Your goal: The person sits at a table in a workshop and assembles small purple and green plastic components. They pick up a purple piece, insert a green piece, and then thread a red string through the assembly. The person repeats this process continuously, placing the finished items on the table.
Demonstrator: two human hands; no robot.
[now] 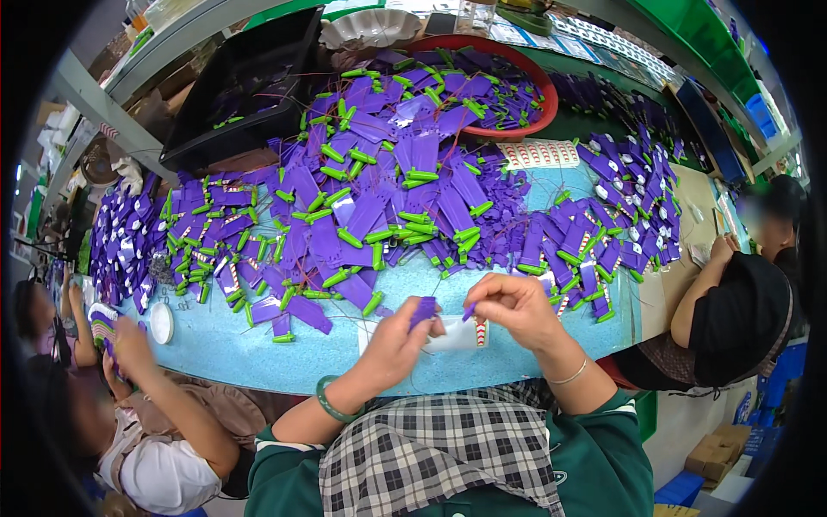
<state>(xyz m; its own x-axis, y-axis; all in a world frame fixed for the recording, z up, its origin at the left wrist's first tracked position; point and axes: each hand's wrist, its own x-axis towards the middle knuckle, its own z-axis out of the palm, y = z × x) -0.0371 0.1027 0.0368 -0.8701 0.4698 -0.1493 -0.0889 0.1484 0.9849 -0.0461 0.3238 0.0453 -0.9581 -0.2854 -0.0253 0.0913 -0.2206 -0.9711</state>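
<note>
Over the near edge of the blue table, my left hand (389, 346) pinches a flat purple piece (422, 312) between thumb and fingers. To its right, my right hand (519, 308) is closed on a small purple part (469, 311), its fingertips pressed together. The two purple parts are a short distance apart. Below my hands lies a white sheet (448, 339), with a red-and-white sticker strip (481, 333) at its right end; my fingers hide some of it. Just beyond spreads a large heap of purple pieces (370, 211) with green cylindrical ends and thin wires.
A red basin (551, 96) of purple pieces stands at the back, with a black tray (185, 142) to its left. A sticker sheet (541, 155) lies beyond the heap. A white round lid (162, 323) is at left. Co-workers sit at left (164, 465) and right (732, 310).
</note>
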